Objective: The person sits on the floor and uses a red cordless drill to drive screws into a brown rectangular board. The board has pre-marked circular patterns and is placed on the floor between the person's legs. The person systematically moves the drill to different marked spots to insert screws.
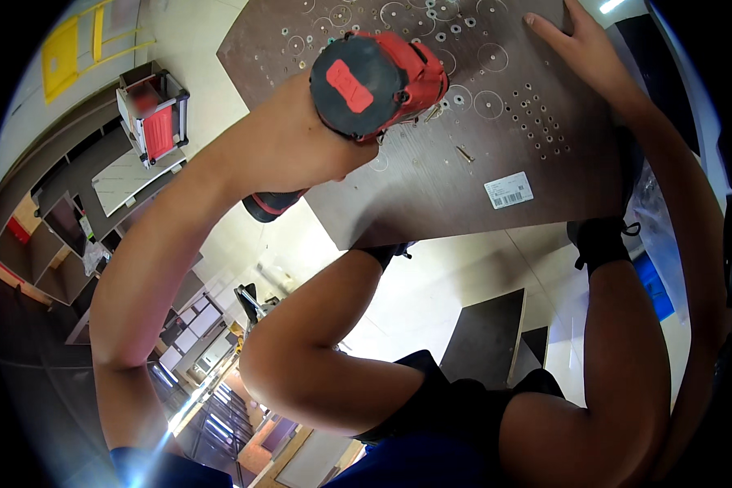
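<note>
My left hand (289, 138) is closed around the grip of a red and black cordless drill (419, 77), held over a dark brown board (443, 195). The drill's body hides its tip and the spot beneath it. Drilled holes, pencilled circles and small metal fittings cover much of the board. A loose brass-coloured screw (464, 154) lies near its middle, close to a white label (508, 189). At the board's upper right, my right hand (586, 45) rests on the surface with thumb spread; its other fingers are partly cut off by the picture's edge.
My black shoes stand against the board's near edge. A dark panel (484, 337) lies on the pale floor between my legs. To the left are a red and silver case (156, 122), open cabinets (37, 248) and a yellow frame (65, 57). Clear plastic wrap (655, 228) lies at right.
</note>
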Action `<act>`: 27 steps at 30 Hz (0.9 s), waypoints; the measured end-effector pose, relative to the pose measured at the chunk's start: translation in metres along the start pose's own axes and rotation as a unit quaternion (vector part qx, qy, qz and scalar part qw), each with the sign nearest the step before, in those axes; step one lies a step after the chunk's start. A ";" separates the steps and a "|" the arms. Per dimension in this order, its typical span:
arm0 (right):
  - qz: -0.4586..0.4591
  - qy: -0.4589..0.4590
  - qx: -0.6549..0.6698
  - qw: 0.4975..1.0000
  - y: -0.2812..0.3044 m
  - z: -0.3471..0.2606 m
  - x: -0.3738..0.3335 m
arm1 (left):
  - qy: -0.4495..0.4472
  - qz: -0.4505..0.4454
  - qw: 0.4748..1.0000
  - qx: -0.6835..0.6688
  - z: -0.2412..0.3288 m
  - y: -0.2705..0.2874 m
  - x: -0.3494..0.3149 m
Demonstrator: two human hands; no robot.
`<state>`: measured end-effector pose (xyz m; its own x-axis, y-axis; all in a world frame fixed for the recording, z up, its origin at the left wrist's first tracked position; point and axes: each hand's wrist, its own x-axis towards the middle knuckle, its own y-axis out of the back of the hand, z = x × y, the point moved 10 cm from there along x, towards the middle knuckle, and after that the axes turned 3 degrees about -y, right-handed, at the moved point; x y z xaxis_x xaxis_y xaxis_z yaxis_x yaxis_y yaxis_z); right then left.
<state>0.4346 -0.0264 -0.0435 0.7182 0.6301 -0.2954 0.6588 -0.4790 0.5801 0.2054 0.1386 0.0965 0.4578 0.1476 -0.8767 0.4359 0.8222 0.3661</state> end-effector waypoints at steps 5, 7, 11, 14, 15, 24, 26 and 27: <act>0.000 0.004 0.002 1.000 0.000 -0.007 -0.002 | -0.173 0.043 0.979 0.095 0.015 0.008 0.000; -0.003 0.008 0.023 1.000 -0.004 0.005 0.003 | -0.164 0.039 0.980 0.103 0.018 0.009 0.003; 0.001 0.035 0.014 0.999 -0.003 0.001 0.005 | -0.090 0.023 0.991 0.096 0.020 0.012 -0.003; -0.001 0.022 -0.005 1.000 -0.002 -0.001 0.005 | -0.216 0.045 0.961 0.167 0.033 0.012 -0.004; -0.001 0.022 -0.011 1.000 -0.002 0.001 0.005 | -0.281 0.054 0.938 0.198 0.039 0.009 -0.005; -0.003 0.027 0.009 1.000 -0.006 0.003 0.006 | -0.149 0.004 0.974 0.172 0.025 0.015 0.003; -0.005 0.021 0.005 1.000 -0.006 0.004 0.006 | -0.133 -0.003 0.978 0.162 0.024 0.013 0.005; -0.005 0.014 0.001 1.000 -0.004 0.007 0.004 | -0.129 -0.009 0.979 0.158 0.025 0.012 0.008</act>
<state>0.4370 -0.0263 -0.0523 0.7053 0.6518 -0.2786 0.6657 -0.4740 0.5763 0.2339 0.1364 0.1014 0.6105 -0.0436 -0.7908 0.6451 0.6066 0.4646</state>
